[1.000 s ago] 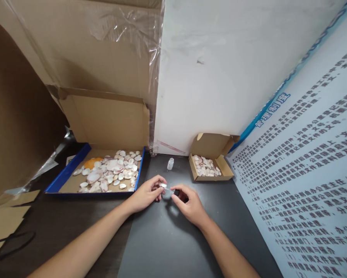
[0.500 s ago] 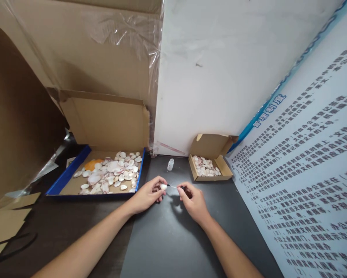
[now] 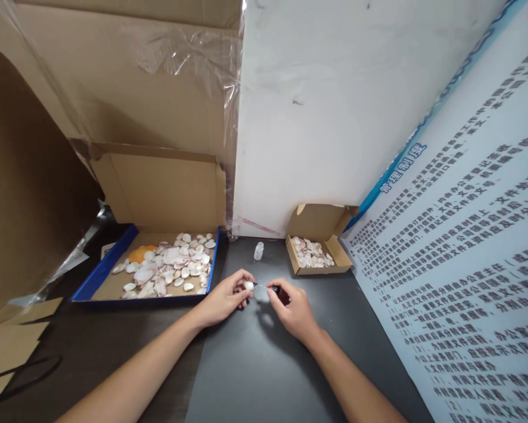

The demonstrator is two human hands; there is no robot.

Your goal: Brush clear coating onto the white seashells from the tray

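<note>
My left hand (image 3: 229, 296) pinches a small white seashell (image 3: 249, 286) between thumb and fingers, just above the dark mat. In my right hand (image 3: 293, 308), closed fingers grip the black handle of a thin brush (image 3: 275, 289). The brush's slim stem points left, and its dark tip is right at the shell's edge; whether it touches I cannot tell. A small white bottle (image 3: 259, 251) stands upright on the mat beyond my hands. Its neck appears uncapped.
To the left, an open blue-edged cardboard box (image 3: 103, 267) holds many loose shells and an orange piece. A smaller open cardboard box (image 3: 323, 271) with shells sits at the back right. A white wall panel (image 3: 308, 117) and a printed board (image 3: 458, 264) border the mat (image 3: 255, 370).
My right hand has shifted slightly left, bringing the brush closer to the shell. My left hand keeps its hold on the shell. The view has tilted a little.
</note>
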